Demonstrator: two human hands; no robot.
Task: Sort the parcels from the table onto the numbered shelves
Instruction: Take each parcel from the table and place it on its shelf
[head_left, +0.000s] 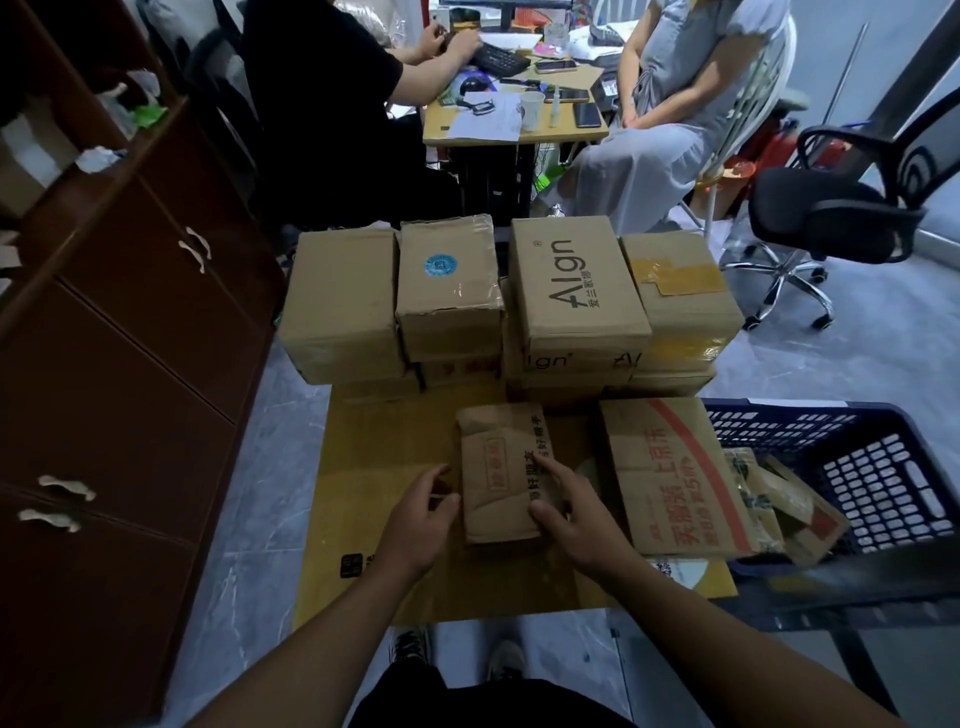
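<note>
A small crumpled cardboard parcel (501, 470) lies on the cardboard-covered table (384, 467), right in front of me. My left hand (421, 514) sits at its left edge with fingers loosely curled, touching or nearly touching it. My right hand (569, 512) grips its right side, thumb on the top face. Just to the right lies a flat box with red print (670, 473). Stacked at the far end of the table are several larger boxes, among them an "Align" box (574, 286), a blue-sticker box (447, 280) and a plain box (343, 301).
A dark wooden cabinet (130, 322) runs along the left. A blue plastic crate (872, 467) with a torn parcel stands at the right. Two seated people at a cluttered desk (519, 114) and a black office chair (841, 213) fill the space behind the boxes.
</note>
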